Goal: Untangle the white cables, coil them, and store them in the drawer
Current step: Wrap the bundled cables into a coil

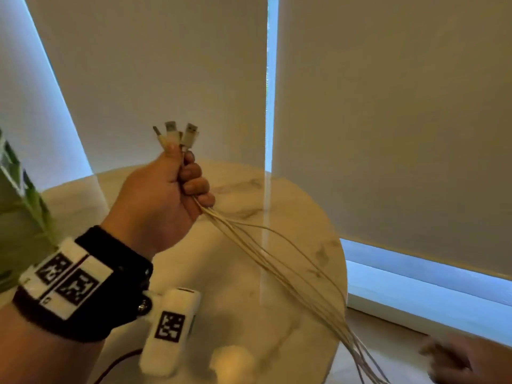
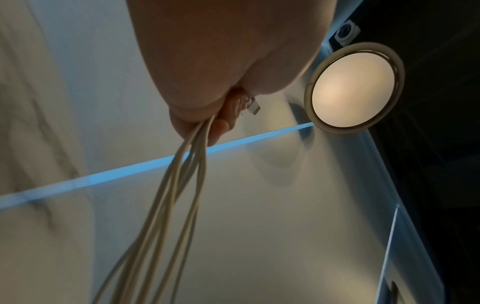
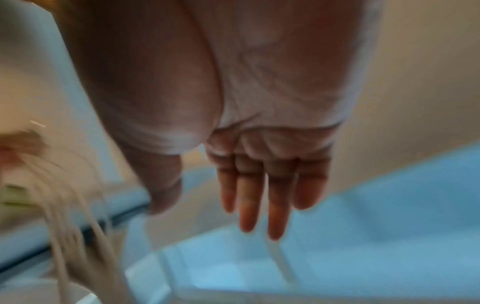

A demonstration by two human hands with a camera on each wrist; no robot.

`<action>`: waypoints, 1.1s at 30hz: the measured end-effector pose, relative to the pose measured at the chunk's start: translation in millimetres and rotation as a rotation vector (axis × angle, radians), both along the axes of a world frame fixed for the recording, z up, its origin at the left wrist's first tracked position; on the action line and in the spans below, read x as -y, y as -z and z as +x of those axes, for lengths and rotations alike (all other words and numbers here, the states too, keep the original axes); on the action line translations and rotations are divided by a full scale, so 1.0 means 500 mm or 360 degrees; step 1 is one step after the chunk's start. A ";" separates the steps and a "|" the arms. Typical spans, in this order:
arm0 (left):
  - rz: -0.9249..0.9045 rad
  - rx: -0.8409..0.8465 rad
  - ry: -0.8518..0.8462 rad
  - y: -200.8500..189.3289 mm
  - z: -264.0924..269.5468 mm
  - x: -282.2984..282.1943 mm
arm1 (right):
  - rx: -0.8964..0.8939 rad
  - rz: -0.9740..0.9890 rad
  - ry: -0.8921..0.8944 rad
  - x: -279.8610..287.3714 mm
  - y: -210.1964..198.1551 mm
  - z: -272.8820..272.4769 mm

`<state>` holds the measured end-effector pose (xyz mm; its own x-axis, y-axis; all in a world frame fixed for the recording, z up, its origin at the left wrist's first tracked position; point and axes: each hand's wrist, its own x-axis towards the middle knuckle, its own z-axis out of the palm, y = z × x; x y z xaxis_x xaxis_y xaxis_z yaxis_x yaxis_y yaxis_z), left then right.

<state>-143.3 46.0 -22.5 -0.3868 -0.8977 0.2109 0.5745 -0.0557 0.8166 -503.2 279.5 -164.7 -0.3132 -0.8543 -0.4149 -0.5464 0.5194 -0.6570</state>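
My left hand (image 1: 177, 187) is raised above the round table and grips a bundle of white cables (image 1: 279, 261) near their ends. Several USB plugs (image 1: 177, 134) stick up out of the fist. The strands hang down to the right past the table's edge and out of the picture. The left wrist view shows the same cables (image 2: 179, 185) leaving the fist (image 2: 205, 115). My right hand (image 1: 454, 358) is low at the right, blurred, fingers straight (image 3: 262, 197) and holding nothing; the cables (image 3: 78, 230) hang to its left. No drawer is in view.
A round marble-look table (image 1: 313, 217) lies under the left hand. Pale roller blinds (image 1: 388, 120) cover the windows behind, with a bright sill (image 1: 426, 295) at the right. A green plant (image 1: 22, 206) stands at the left. A round lit lamp (image 2: 353, 90) shows in the left wrist view.
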 end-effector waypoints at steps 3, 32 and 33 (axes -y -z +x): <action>0.0098 -0.0048 0.0050 0.010 0.042 0.010 | -0.0180 -0.0268 0.0048 0.086 -0.157 0.111; 0.0618 -0.0188 -0.0561 0.145 0.224 0.203 | 0.1458 0.0057 -0.0571 0.541 -0.123 0.624; 0.0609 -0.0166 -0.0551 0.145 0.222 0.203 | 0.1435 0.0031 -0.0609 0.537 -0.118 0.622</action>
